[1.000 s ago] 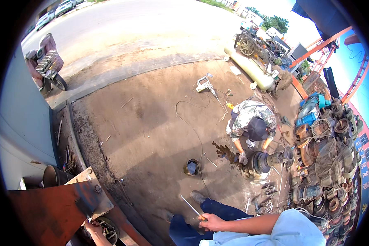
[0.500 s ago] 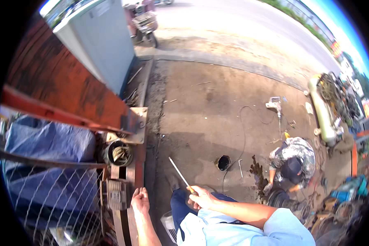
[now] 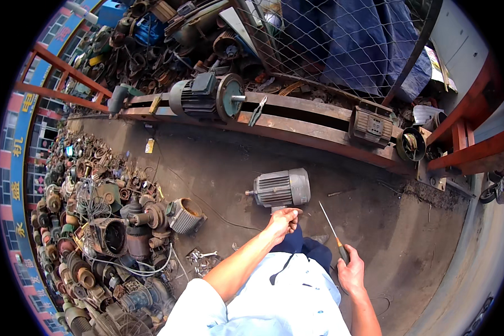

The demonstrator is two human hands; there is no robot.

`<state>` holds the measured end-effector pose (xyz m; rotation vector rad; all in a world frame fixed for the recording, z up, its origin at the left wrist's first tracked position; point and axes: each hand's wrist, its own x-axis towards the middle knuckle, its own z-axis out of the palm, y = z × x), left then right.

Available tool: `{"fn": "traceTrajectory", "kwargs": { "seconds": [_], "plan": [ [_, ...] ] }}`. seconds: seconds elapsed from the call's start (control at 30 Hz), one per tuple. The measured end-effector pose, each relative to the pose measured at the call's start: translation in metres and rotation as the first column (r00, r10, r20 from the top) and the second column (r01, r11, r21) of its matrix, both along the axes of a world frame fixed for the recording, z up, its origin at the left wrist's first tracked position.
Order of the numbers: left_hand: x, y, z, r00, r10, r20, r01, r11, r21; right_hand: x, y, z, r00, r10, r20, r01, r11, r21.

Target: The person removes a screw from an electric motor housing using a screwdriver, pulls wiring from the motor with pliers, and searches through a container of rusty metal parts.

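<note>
A long-shafted screwdriver (image 3: 329, 220) with an orange and dark handle is gripped in my right hand (image 3: 351, 270), its tip slanting up and to the left. My left hand (image 3: 284, 222) is loosely closed, fingers curled, and nothing shows in it. Just beyond that hand a grey finned electric motor (image 3: 280, 188) lies on the ground, its shaft pointing left. I cannot tell whether the hand touches it.
A steel beam (image 3: 313, 134) ahead carries a green-grey motor (image 3: 207, 96), pliers (image 3: 257, 111) and a smaller brown motor (image 3: 371, 126). Piled motor parts (image 3: 112, 224) fill the left, with wrenches (image 3: 201, 255) nearby. Wire mesh fencing (image 3: 341, 50) stands behind the beam.
My view has swung left, away from the road and the crouching co-worker, toward the beam and motors. The screwdriver stays in my right hand. My left hand is now near the grey motor.
</note>
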<state>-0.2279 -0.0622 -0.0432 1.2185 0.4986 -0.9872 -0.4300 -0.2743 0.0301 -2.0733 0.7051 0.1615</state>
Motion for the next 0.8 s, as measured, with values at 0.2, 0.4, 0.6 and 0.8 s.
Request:
{"fn": "traceTrajectory", "kwargs": {
  "seconds": [0.2,0.4,0.6,0.8],
  "plan": [
    [0.047,0.109,0.046,0.914,0.379,0.146,-0.348,0.916,-0.197,0.124,0.047,0.069,0.872,0.272,0.406,-0.291,0.956,-0.016],
    [0.121,0.247,0.05,0.818,0.567,0.095,-0.493,0.778,-0.39,0.218,0.171,0.094,0.845,-0.094,0.527,-0.204,0.853,0.48],
    [0.196,0.376,0.046,0.815,0.58,0.012,-0.464,0.664,-0.586,0.319,0.316,0.105,0.8,-0.097,0.592,-0.322,0.763,0.561],
    [0.236,0.479,0.073,0.725,0.685,-0.076,-0.538,0.495,-0.682,0.395,0.399,0.142,0.796,0.055,0.603,-0.444,0.73,0.519]
  ]
}}
